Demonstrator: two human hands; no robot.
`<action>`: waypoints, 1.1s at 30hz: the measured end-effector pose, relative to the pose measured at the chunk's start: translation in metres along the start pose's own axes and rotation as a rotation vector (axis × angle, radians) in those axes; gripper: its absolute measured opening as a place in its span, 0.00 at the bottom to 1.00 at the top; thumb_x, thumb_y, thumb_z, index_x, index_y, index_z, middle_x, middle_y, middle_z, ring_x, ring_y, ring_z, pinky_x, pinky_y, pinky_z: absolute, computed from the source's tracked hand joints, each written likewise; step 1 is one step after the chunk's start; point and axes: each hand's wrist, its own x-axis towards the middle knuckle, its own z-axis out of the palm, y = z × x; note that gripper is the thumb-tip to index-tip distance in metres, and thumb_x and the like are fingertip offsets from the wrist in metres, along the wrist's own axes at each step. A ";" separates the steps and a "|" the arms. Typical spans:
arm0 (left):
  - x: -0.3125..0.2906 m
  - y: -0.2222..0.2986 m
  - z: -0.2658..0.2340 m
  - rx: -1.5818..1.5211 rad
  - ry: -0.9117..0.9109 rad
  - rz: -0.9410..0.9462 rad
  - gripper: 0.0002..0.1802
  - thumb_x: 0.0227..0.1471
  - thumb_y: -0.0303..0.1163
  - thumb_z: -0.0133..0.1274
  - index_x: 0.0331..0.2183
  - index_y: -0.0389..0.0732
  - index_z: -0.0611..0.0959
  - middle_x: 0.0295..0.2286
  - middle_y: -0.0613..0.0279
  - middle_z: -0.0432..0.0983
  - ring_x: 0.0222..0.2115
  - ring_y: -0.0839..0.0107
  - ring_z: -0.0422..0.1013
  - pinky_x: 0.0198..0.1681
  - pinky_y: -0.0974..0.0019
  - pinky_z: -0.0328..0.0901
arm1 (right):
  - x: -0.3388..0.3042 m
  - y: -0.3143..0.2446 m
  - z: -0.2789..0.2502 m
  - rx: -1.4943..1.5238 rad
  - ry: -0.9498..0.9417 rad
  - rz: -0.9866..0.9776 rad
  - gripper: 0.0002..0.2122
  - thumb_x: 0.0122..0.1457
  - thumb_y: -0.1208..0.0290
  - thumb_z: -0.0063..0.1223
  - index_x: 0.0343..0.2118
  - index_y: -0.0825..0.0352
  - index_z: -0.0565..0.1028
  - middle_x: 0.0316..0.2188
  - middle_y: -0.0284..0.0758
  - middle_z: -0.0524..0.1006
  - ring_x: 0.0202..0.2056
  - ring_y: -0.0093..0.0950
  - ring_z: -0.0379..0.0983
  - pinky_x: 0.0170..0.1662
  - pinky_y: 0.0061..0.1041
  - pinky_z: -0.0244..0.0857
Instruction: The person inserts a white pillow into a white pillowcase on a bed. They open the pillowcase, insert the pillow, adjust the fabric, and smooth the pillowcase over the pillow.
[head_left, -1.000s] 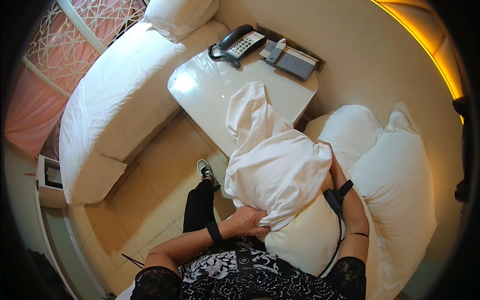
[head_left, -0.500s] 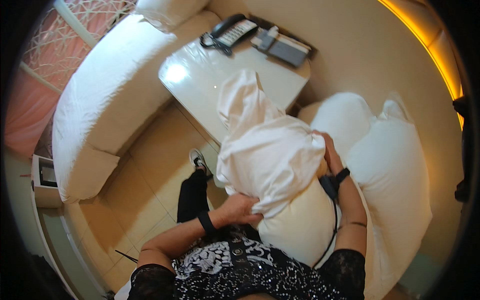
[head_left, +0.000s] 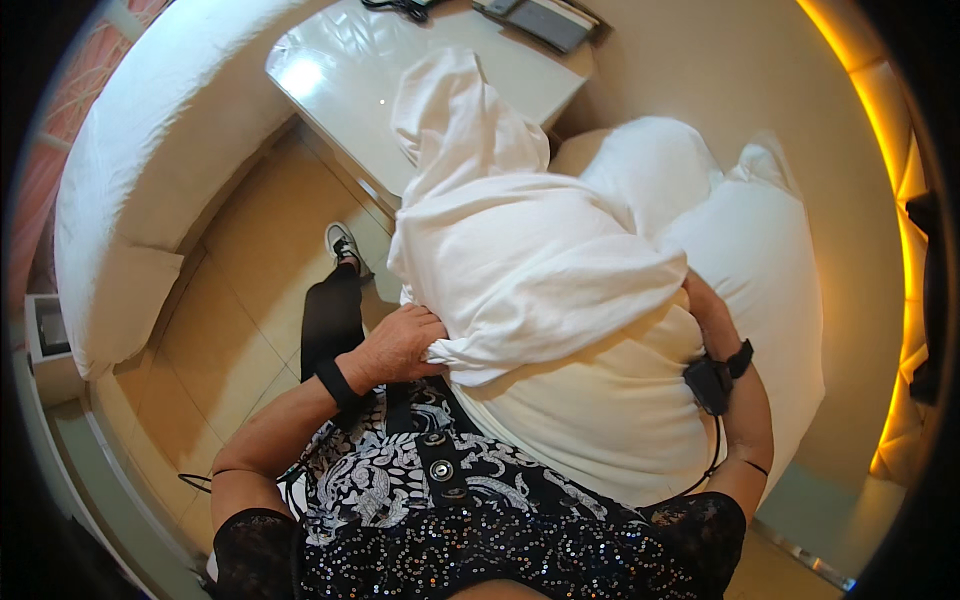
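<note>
A loose white pillowcase [head_left: 540, 270] covers the far part of a plump cream pillow [head_left: 600, 405] that rests against my front. The near part of the pillow bulges bare out of the opening. At the left of that opening my left hand [head_left: 398, 345] is closed on the bunched hem. On the other side my right hand [head_left: 712, 315] grips the hem, its fingertips tucked out of sight under the cloth. The slack far end of the pillowcase hangs limp over the near part of a glossy table [head_left: 335, 75].
Two more white pillows [head_left: 650, 165] [head_left: 755, 270] lie on the right by the wall. A long white-covered seat [head_left: 150, 140] curves along the left. At the table's back are a grey-and-white holder [head_left: 545, 22] and part of a black cord [head_left: 405, 8]. Tiled floor [head_left: 240, 270] shows beside my shoe [head_left: 342, 245].
My hands have moved farther apart, spreading the pillowcase opening wider across the pillow. The view has tipped down and shifted, so the telephone is mostly out of the picture.
</note>
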 end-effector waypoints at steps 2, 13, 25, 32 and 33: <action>0.001 0.000 0.001 0.011 -0.025 0.049 0.19 0.32 0.33 0.61 0.33 0.42 0.77 0.31 0.59 0.73 0.38 0.60 0.67 0.44 0.63 0.59 | -0.024 0.005 0.001 0.209 0.027 0.063 0.20 0.60 0.67 0.42 0.52 0.73 0.64 0.49 0.34 0.69 0.48 0.24 0.65 0.52 0.23 0.59; -0.016 -0.011 0.001 0.272 0.015 -0.124 0.16 0.29 0.30 0.59 0.25 0.38 0.72 0.27 0.55 0.68 0.33 0.56 0.65 0.40 0.60 0.61 | 0.021 0.068 0.009 -0.153 0.455 -0.076 0.12 0.55 0.78 0.44 0.42 0.69 0.72 0.37 0.29 0.75 0.39 0.18 0.67 0.45 0.21 0.63; 0.009 0.033 0.024 -0.282 -0.427 -0.111 0.23 0.38 0.47 0.56 0.28 0.35 0.79 0.21 0.42 0.73 0.26 0.47 0.71 0.29 0.55 0.67 | 0.023 0.093 0.017 0.193 0.373 -0.138 0.12 0.54 0.66 0.47 0.36 0.68 0.73 0.32 0.31 0.75 0.33 0.21 0.70 0.38 0.23 0.67; 0.028 0.044 0.018 -0.328 0.054 -0.302 0.20 0.40 0.40 0.57 0.35 0.37 0.78 0.26 0.45 0.75 0.28 0.49 0.72 0.32 0.59 0.67 | 0.015 0.039 0.048 0.762 0.440 -0.048 0.09 0.55 0.70 0.46 0.34 0.69 0.73 0.30 0.33 0.76 0.30 0.22 0.71 0.33 0.24 0.69; 0.032 0.050 0.012 -0.384 0.105 -0.314 0.20 0.40 0.38 0.57 0.37 0.38 0.78 0.27 0.46 0.75 0.29 0.49 0.72 0.33 0.60 0.67 | 0.014 0.038 0.047 0.811 0.436 -0.025 0.09 0.55 0.70 0.46 0.35 0.69 0.73 0.30 0.33 0.75 0.30 0.23 0.71 0.33 0.24 0.69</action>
